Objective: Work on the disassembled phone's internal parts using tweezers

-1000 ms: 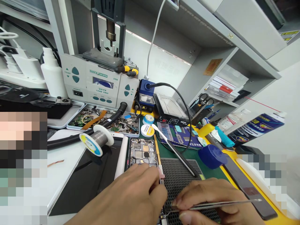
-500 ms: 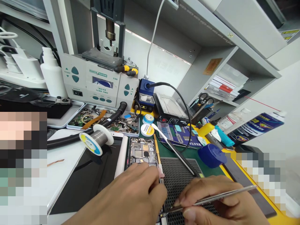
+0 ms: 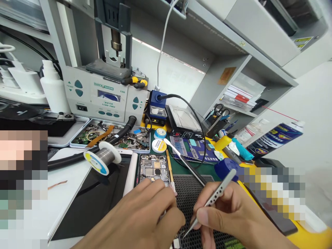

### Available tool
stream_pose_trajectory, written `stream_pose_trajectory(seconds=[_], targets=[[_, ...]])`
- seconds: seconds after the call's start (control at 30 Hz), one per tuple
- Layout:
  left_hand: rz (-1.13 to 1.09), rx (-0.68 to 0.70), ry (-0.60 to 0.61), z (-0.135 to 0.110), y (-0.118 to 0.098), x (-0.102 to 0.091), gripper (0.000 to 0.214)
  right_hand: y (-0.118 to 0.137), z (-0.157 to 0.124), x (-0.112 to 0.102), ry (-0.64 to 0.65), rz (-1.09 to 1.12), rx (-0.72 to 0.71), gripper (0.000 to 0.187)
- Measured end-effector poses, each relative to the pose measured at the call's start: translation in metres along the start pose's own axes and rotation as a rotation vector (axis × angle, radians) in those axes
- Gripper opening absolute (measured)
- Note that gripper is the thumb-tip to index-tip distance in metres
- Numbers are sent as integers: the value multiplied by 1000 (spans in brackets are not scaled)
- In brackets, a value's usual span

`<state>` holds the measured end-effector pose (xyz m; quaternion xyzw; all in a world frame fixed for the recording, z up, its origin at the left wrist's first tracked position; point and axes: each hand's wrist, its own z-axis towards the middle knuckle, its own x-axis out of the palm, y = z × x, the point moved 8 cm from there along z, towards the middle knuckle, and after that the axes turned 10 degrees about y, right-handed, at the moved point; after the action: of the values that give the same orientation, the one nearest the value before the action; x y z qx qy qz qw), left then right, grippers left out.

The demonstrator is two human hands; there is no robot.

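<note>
An opened phone with its inner boards bare lies at the bench's middle. My left hand is laid across it with fingers curled onto its body, hiding the middle part. In my right hand are steel tweezers with round holes, pinched between thumb and fingers. They slant down to the left, and their tips come close to the phone's lower right end, near the picture's bottom edge. Whether the tips touch anything cannot be made out. A black honeycomb mat lies beneath my right hand.
A solder spool sits on a white-framed device at left. Behind stand a hot-air station and a tray of boards. A white-tipped black tool lies across the mat; a blue lid is at right.
My right hand has turned the tweezers from nearly flat to steeply slanted, their back end raised. My left hand stays on the phone. The whole view has shifted slightly.
</note>
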<state>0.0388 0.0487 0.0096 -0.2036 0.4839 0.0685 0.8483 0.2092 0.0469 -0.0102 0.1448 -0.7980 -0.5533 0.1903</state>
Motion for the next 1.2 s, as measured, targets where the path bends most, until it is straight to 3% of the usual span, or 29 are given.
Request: stream_pose_trajectory(seconds=[0.1,0.2,0.33,0.47,0.83,1.07,1.2], targets=[[19,6,12,-3,-3,-6,16,1,7,-2,13,92,-31,23],[79,5,-67,-2,-9,-15,24,2,10,-3,-41,174,-13,29],[133,9,-145,4,-20,-20,21,5,13,1,-64,228,-4,36],[240,14,-222,11,-33,-22,18,7,14,2,-56,246,-20,31],[644,19,-168,31,-59,-10,22,4,18,-6,-66,211,-31,23],[679,55,-230,42,-61,-4,34,-1,22,-15,-38,103,-23,20],[621,52,-294,45,-61,-16,40,11,18,-11,11,88,-76,19]])
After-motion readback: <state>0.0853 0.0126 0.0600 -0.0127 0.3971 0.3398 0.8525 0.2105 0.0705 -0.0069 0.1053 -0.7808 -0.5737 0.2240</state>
